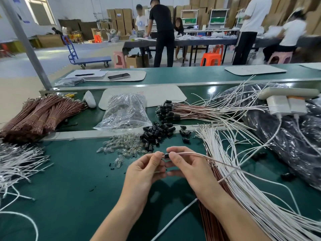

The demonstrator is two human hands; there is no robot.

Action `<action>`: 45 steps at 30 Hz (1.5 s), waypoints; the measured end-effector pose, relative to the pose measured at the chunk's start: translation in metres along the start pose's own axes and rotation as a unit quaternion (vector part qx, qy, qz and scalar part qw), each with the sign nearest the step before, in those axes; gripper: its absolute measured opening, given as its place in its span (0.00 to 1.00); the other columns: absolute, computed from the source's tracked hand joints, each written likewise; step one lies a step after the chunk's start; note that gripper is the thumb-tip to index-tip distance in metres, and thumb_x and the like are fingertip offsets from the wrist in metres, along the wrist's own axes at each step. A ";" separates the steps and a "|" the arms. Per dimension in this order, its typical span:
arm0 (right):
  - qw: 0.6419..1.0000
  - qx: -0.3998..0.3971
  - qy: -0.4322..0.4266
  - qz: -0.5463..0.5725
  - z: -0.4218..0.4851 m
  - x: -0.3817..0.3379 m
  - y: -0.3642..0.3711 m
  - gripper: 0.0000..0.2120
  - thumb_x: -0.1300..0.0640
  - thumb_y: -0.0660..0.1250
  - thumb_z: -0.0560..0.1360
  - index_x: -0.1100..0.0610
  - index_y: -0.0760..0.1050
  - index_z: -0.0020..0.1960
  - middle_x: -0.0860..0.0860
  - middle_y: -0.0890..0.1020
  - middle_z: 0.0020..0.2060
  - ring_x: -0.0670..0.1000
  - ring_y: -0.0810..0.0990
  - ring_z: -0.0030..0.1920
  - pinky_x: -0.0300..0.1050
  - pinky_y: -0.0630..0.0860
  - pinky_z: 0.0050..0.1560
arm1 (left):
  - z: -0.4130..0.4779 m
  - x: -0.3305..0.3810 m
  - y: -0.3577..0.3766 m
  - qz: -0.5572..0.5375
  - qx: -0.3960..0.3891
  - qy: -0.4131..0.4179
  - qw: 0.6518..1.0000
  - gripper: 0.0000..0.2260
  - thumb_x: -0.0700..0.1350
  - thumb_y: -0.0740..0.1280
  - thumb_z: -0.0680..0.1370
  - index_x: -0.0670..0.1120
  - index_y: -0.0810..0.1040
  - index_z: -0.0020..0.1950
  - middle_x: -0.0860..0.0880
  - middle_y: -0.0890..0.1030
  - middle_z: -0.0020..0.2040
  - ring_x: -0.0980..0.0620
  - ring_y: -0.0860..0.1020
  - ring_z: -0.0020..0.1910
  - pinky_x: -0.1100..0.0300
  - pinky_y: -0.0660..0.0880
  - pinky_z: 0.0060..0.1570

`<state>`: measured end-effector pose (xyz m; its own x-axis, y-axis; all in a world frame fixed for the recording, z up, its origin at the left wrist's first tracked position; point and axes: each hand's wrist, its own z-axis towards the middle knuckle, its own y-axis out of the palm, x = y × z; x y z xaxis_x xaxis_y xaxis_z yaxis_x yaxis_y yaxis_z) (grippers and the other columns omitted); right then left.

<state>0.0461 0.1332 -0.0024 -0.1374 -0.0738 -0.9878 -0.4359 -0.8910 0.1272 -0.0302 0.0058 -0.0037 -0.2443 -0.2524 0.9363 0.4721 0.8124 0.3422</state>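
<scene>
Above the green bench, my left hand [145, 168] and my right hand [185, 166] meet fingertip to fingertip. Between them sits a small black socket [166, 156], pinched from both sides. A white wire and a brown wire [199, 155] run out of the socket to the right, past my right hand's fingers. Just beyond my hands lie a heap of small clear bulbs [121, 146] and a heap of loose black sockets [156, 134].
Loose white wires [243, 180] fan out at the right, more [17, 164] at the left. Brown wire bundles [41, 113] lie far left; a clear bag [125, 110] and finished socket leads [177, 110] behind. A power strip [286, 101] rests on a black bag. People work at tables beyond.
</scene>
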 end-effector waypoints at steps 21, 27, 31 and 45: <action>0.993 0.034 0.055 0.102 0.006 0.005 -0.005 0.14 0.61 0.74 0.72 0.56 0.79 0.57 0.54 0.86 0.40 0.49 0.85 0.41 0.38 0.81 0.44 | -0.003 -0.002 -0.002 0.121 -0.022 0.063 0.990 0.05 0.43 0.69 0.79 0.45 0.85 0.48 0.44 0.85 0.42 0.52 0.82 0.39 0.61 0.81 0.39; 0.987 0.020 0.081 0.136 0.006 0.003 -0.006 0.23 0.60 0.76 0.65 0.55 0.79 0.60 0.57 0.87 0.44 0.50 0.86 0.44 0.39 0.82 0.46 | -0.004 -0.001 -0.004 0.195 -0.010 0.111 0.974 0.07 0.47 0.69 0.80 0.52 0.84 0.43 0.47 0.84 0.36 0.53 0.82 0.36 0.63 0.79 0.37; 0.985 0.011 0.094 0.146 0.006 0.002 -0.007 0.26 0.60 0.76 0.65 0.55 0.78 0.62 0.58 0.86 0.45 0.51 0.86 0.46 0.41 0.82 0.47 | -0.006 -0.001 -0.005 0.237 -0.004 0.124 0.964 0.08 0.51 0.68 0.80 0.55 0.82 0.42 0.50 0.84 0.36 0.53 0.82 0.35 0.64 0.78 0.38; 0.985 -0.005 0.108 0.137 0.004 0.003 -0.007 0.26 0.60 0.78 0.65 0.54 0.78 0.62 0.57 0.86 0.43 0.53 0.86 0.47 0.42 0.82 0.47 | -0.008 0.001 -0.004 0.277 -0.022 0.119 0.953 0.10 0.48 0.67 0.82 0.51 0.81 0.42 0.51 0.83 0.36 0.54 0.81 0.35 0.65 0.77 0.37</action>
<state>0.0447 0.1412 -0.0057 -0.0562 -0.4052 -0.9125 -0.4006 -0.8280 0.3924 -0.0256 -0.0022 -0.0033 0.2498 0.0918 0.9639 0.5095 0.8341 -0.2114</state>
